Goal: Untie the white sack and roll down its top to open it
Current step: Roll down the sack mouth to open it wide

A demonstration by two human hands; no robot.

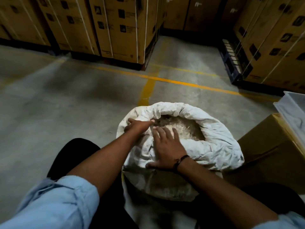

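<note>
The white sack (214, 139) stands on the concrete floor just in front of me, between my knees. Its top is open and rolled into a thick collar, and pale clear-wrapped contents (184, 128) show in the mouth. My left hand (137, 125) pinches the rolled rim at the sack's left side, fingers closed on the fabric. My right hand (166, 146) lies flat with fingers spread on the near part of the rim, pressing the fabric down. A dark cord bracelet is on my right wrist.
A brown cardboard box (270, 156) stands right of the sack, with a clear plastic tray (292, 113) on top of it. Strapped cardboard cartons on pallets (118, 30) line the back and the right (272, 38). Yellow floor lines (165, 80) cross ahead.
</note>
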